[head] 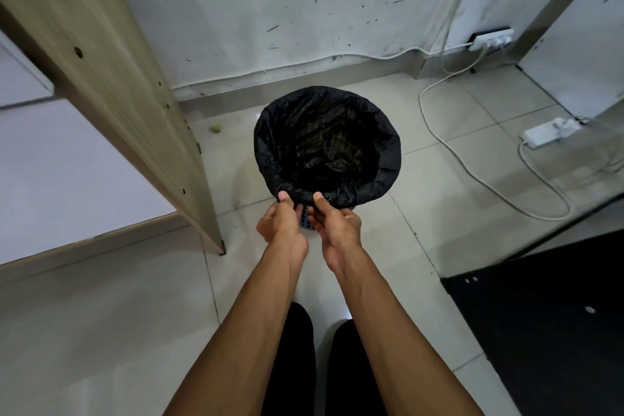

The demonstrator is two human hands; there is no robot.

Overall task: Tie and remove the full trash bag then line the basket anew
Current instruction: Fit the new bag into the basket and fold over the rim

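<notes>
A black trash bag [326, 142] lines a round basket on the tiled floor, its edge folded down over the rim all round. A small patch of the basket's blue mesh wall [305, 221] shows between my hands. My left hand [282, 224] pinches the bag's folded edge at the near rim, thumb on top. My right hand [336, 224] pinches the same edge just to the right. The bag's inside looks dark and hollow; I cannot tell what lies in it.
A wooden bed post [111, 84] slants down on the left, close to the basket. White cables [472, 176] and a power strip [548, 132] lie on the floor at the right. A black panel [540, 314] fills the lower right. My legs stand below.
</notes>
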